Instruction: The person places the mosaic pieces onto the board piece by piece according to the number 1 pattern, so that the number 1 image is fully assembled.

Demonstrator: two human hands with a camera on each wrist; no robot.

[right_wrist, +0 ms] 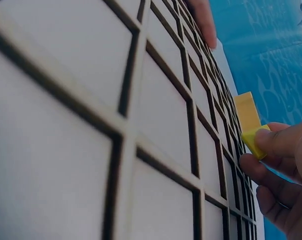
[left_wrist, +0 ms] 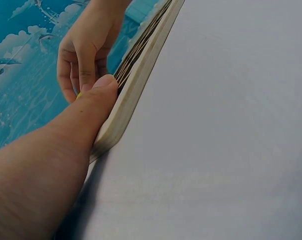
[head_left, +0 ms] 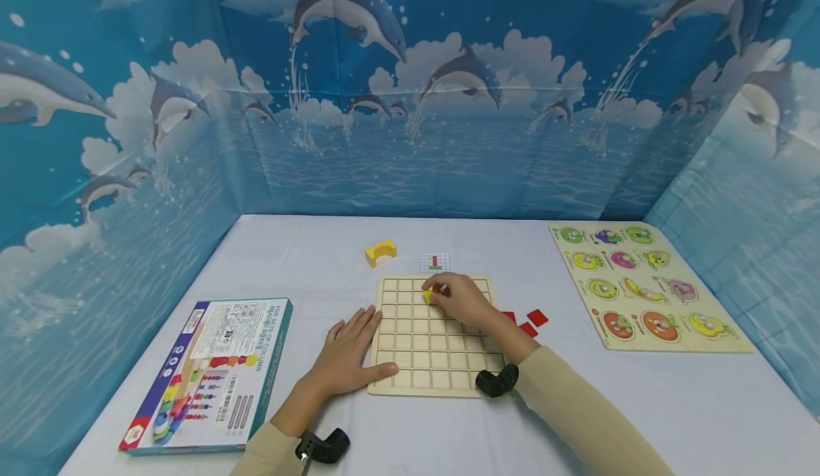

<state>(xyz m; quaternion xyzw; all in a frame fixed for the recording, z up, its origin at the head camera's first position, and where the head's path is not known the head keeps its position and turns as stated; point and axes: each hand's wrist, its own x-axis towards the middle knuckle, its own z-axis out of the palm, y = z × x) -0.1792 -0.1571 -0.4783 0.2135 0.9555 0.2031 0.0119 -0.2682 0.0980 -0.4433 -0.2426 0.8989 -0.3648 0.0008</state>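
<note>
Dressed in plain beige; shows just the lower end of left sleeve point(head_left: 265, 455), a longer stretch of right sleeve point(head_left: 583, 412); carries black, chunky, curved left wrist unit point(head_left: 332, 447) close to sleeve edge; carries similar black, bent-shaped right wrist unit point(head_left: 496, 382); leaves left hand point(head_left: 349, 353) and right hand point(head_left: 461, 298) bare.

At lower centre of the head view we see a small yellow tile point(head_left: 428, 297) and a pale wooden board point(head_left: 411, 339) patterned with square cells; right of these, flat square red tiles point(head_left: 537, 317). The rectangular box point(head_left: 211, 376) at lower left shows us white, purple and teal; the blue fabric curtain point(head_left: 416, 166) above carries a dolphin-and-cloud print.
</note>
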